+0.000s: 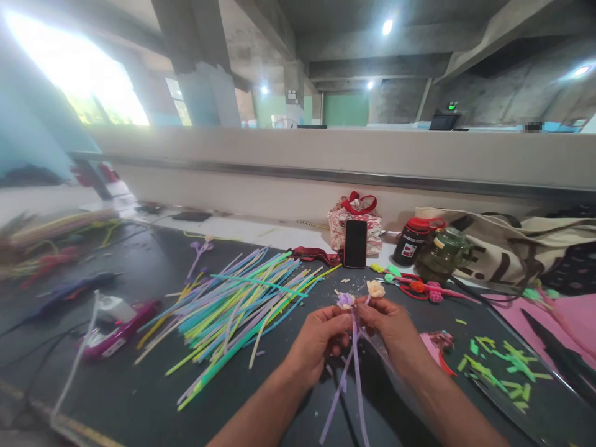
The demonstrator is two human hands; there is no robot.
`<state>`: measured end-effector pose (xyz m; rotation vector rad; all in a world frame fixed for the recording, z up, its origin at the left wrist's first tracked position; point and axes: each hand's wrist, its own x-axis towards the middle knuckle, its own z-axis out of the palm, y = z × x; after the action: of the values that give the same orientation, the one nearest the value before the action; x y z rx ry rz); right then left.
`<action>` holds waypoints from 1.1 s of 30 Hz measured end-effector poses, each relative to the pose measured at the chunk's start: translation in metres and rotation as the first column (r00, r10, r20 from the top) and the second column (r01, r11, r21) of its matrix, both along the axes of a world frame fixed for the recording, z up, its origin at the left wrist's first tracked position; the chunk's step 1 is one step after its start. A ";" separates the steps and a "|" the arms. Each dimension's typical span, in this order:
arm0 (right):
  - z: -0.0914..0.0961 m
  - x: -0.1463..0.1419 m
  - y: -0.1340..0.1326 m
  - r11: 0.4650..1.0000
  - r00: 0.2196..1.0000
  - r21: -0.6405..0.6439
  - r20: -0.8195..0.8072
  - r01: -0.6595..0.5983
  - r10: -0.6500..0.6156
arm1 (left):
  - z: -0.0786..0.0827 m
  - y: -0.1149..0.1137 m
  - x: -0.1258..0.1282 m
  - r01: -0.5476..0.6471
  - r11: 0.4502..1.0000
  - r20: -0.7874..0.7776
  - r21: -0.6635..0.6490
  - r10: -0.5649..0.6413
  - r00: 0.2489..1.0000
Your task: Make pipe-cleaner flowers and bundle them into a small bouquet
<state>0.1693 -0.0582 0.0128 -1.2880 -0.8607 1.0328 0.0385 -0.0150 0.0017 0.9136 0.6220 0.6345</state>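
L of centre, loose coloured stems (251,292) lie piled on the black tabletop (139,391). Next, our L hand (321,338) pinches just under a lilac flower (345,301), lilac stems (356,385) trailing near. Just right, our R hand (388,326) pinches below a cream flower (375,288). We're prob. joining both; next move calls for a firm L pinch w/ R fingers aligning stems. Near R: cut green bits (516,360).

Matt lilac stems (357,379), matt tabletop (149,397), glossy phone screen (356,243), cloth tote (487,245)
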 end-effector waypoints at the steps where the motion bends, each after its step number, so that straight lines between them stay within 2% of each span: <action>1: 0.001 0.001 0.000 1.000 1.000 0.003 -0.004 -0.008 0.008 | 0.000 0.000 0.000 0.028 0.999 0.001 -0.020 -0.028 1.000; 3: 0.003 0.001 0.001 0.999 0.999 -0.002 -0.011 -0.038 0.038 | 0.000 0.001 -0.001 0.051 0.998 0.000 -0.037 -0.051 0.999; 9: 0.003 0.000 0.003 0.995 0.994 -0.012 -0.050 -0.101 0.100 | 0.000 0.002 -0.001 0.019 0.999 0.026 -0.033 -0.018 1.000; 12: 0.002 0.000 -0.001 0.988 0.990 -0.066 -0.034 -0.142 0.140 | 0.000 0.005 -0.002 -0.006 0.998 0.046 -0.068 0.010 0.999; 16: 0.003 0.000 -0.010 0.968 0.963 -0.168 0.167 -0.185 0.213 | 0.001 0.007 -0.003 -0.064 0.992 0.044 -0.106 0.069 0.997; 20: 0.012 0.001 -0.016 0.980 0.895 -0.137 0.404 -0.145 0.189 | 0.003 0.005 -0.002 -0.058 0.989 0.057 -0.138 0.066 0.996; 23: 0.018 0.002 -0.018 0.981 0.853 -0.134 0.488 -0.137 0.186 | 0.005 0.003 -0.001 -0.062 0.989 0.059 -0.136 0.070 0.996; 30: 0.014 0.000 -0.014 0.976 0.908 -0.112 0.358 -0.188 0.216 | 0.004 0.000 0.000 -0.098 0.989 0.075 -0.112 0.106 0.992; 33: 0.012 -0.002 -0.011 0.976 0.928 -0.087 0.305 -0.197 0.215 | 0.002 -0.001 0.002 -0.107 0.983 0.087 -0.147 0.120 0.989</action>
<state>0.1676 -0.0693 0.0249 -1.4553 -1.2385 1.0357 0.0405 -0.0157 0.0033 0.7145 0.6284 0.7225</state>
